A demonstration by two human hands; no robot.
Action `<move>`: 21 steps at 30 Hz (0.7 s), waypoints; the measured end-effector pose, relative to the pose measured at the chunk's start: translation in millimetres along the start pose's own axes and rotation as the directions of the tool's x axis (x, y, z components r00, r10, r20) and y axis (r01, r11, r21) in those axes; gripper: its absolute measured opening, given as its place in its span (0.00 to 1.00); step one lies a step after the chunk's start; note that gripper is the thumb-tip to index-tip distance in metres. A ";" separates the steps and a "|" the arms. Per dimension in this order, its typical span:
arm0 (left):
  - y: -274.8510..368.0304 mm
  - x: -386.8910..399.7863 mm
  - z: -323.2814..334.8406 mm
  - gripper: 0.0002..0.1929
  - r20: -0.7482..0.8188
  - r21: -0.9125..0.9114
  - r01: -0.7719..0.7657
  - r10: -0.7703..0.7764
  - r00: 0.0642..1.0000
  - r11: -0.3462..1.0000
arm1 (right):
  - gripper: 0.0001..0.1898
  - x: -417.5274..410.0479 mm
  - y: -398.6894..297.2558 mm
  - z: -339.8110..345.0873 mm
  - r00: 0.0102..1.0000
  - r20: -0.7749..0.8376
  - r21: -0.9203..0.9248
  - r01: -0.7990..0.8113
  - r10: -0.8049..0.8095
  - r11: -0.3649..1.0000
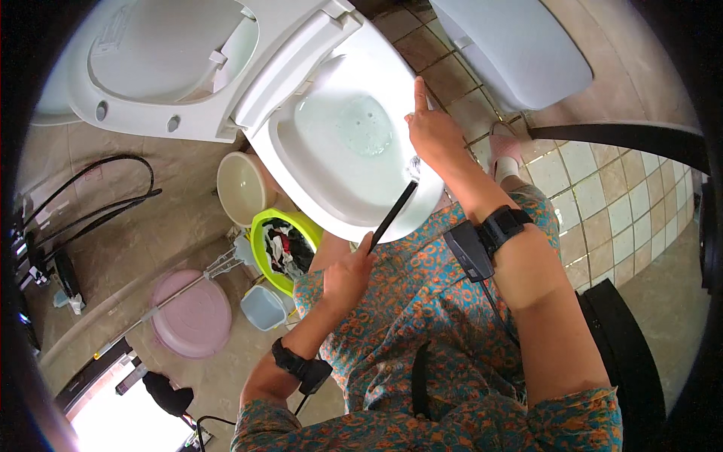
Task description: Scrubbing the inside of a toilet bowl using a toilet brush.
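A white toilet bowl [322,192] stands before me with its seat [164,121] and lid raised. Foamy water [367,127] lies in the bowl, with a few bubbles. My left hand [349,277] grips the end of a slim black rod [392,217], which slants over the front rim. Its small pale, shiny head [415,167] touches the inner right side of the bowl; I cannot tell its exact kind. My right hand [436,135] rests on the right rim just above that head, index finger stretched out along the edge. Its lower fingers are partly hidden.
Left of the toilet stand a cream bucket [240,189], a lime-green basin [257,243] holding cloths, and a small blue basin [262,308]. A pink round basin [192,322] leans behind a metal pole [135,325]. A grey bin [514,51] stands at the right.
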State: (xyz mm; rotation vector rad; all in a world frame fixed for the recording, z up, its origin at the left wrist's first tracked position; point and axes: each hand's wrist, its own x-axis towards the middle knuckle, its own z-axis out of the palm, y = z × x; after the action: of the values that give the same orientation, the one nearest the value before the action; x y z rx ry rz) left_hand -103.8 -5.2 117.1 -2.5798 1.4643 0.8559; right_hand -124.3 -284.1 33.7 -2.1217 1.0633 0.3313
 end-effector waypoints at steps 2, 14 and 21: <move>-6.1 16.1 3.5 0.21 -0.030 -0.013 0.021 -0.022 0.999 1.000 | 0.37 -2.1 -3.0 0.9 0.998 -0.064 0.025 -0.015 0.016 1.000; -16.4 115.7 -28.7 0.21 -0.153 -0.016 0.182 -0.182 0.971 0.983 | 0.38 1.6 -0.7 1.6 0.997 -0.067 0.009 0.034 -0.034 0.999; -9.1 1.8 2.1 0.22 0.042 -0.017 0.048 -0.047 0.998 0.999 | 0.37 -2.9 -3.7 -2.1 0.998 -0.057 -0.048 0.020 -0.023 0.999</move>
State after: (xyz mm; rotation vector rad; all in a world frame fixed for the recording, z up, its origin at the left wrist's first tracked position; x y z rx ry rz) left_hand -96.6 -1.0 112.5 -2.5818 1.3848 0.9147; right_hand -123.4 -282.4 38.5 -2.1949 1.0746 0.2892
